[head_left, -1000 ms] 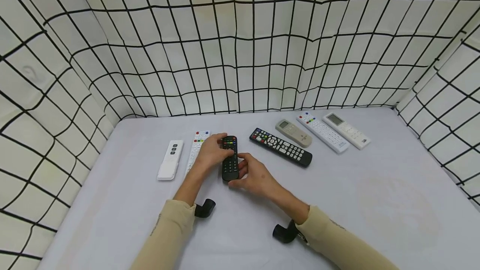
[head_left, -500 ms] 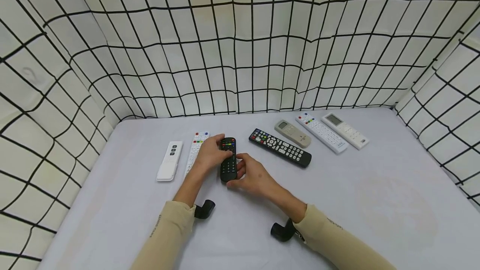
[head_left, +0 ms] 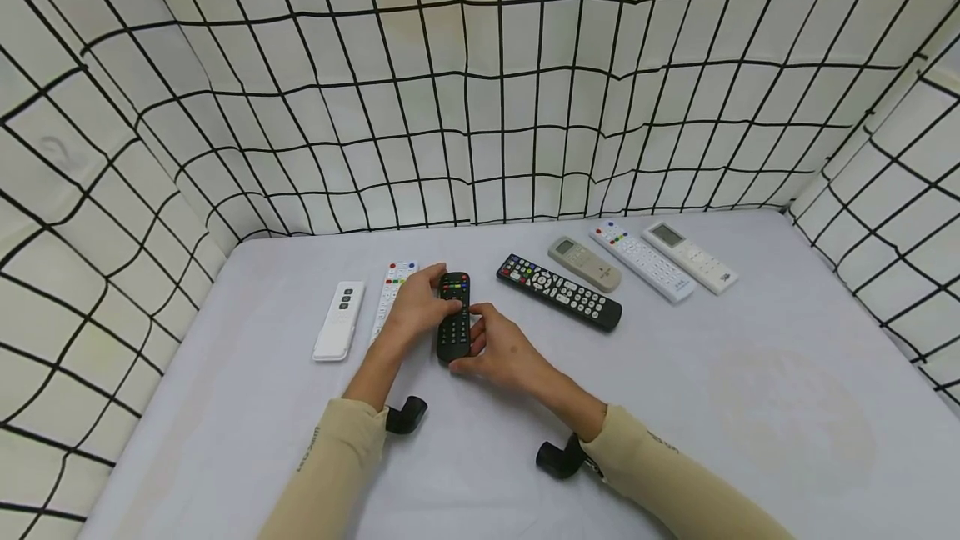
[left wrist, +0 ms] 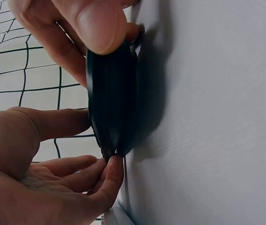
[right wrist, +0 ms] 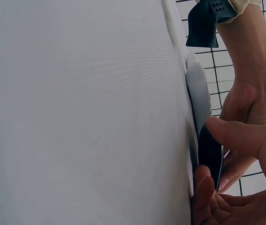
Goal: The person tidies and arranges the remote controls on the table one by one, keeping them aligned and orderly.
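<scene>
Two hands, one small black remote, six more remotes around

Both hands grip the small black remote (head_left: 453, 333) near the middle of the table; the left hand (head_left: 417, 302) holds its upper part, thumb on the keys, while the right hand (head_left: 504, 347) pinches it at the near end and right edge; whether its underside touches the cloth is hard to tell.

Seven remotes show in all: two black, one beige, four white; a longer black remote (head_left: 558, 292) slants to the right of the hands, a beige remote (head_left: 585, 263) just beyond it; of the white ones, a three-button remote (head_left: 339, 327) and a partly hidden colour-key remote (head_left: 389, 298) lie on the left, a second colour-key remote (head_left: 645, 263) and a display remote (head_left: 693, 261) on the far right.

The surface is a white cloth (head_left: 697, 415), faintly stained at right; white walls (head_left: 487, 111) with black grid lines stand on three sides; two beige sleeves (head_left: 326, 461) reach in from below.
</scene>
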Tool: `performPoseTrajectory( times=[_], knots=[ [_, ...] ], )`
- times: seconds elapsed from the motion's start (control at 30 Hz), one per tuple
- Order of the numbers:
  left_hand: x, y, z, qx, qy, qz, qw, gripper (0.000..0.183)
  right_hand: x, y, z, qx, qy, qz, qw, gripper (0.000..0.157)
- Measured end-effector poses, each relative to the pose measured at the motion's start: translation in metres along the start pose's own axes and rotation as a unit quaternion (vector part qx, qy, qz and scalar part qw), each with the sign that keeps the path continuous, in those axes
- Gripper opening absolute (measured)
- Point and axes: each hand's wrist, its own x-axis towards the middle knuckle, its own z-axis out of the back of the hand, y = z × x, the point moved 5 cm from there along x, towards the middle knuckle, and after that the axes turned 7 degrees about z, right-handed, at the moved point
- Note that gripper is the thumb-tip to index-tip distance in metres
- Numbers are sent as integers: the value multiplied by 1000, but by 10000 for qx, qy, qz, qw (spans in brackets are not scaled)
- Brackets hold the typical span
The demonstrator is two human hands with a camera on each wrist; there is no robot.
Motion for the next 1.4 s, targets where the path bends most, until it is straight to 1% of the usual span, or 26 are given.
performPoseTrajectory(
  times=[0.2, 0.5, 0.77, 0.87, 1.07, 1.2, 1.3, 1.4],
  knots=[
    [0, -2, 2, 128, 36, 14, 9999, 73, 0, 2, 0, -5, 20, -21, 10000, 89],
    [-1, -3, 0, 339, 40, 3, 9994, 74, 0, 2, -1, -175, 28, 39, 9998, 89],
    [-1, -1, 0, 257, 4, 9, 9997, 73, -1, 1, 0, -213, 103, 42, 9997, 87],
    [-2, 0, 0, 266, -58, 19, 9996, 71, -2, 2, 2, -221, 139, 28, 9997, 85],
    [-6, -4, 1, 481, -264, 44, 9985, 67, -6, -2, 8, -36, 216, -64, 9997, 80],
    [-10, -12, 1, 583, -564, -114, 9966, 62, -9, -9, 17, 103, 70, -144, 9998, 71],
    [-14, -20, 1, 470, -872, -292, 9947, 56, -12, -12, 24, 144, -74, -133, 9998, 64],
    [-18, -26, -3, 269, -1026, -428, 9934, 50, -17, -16, 31, 133, -225, -136, 9996, 57]
  ],
)
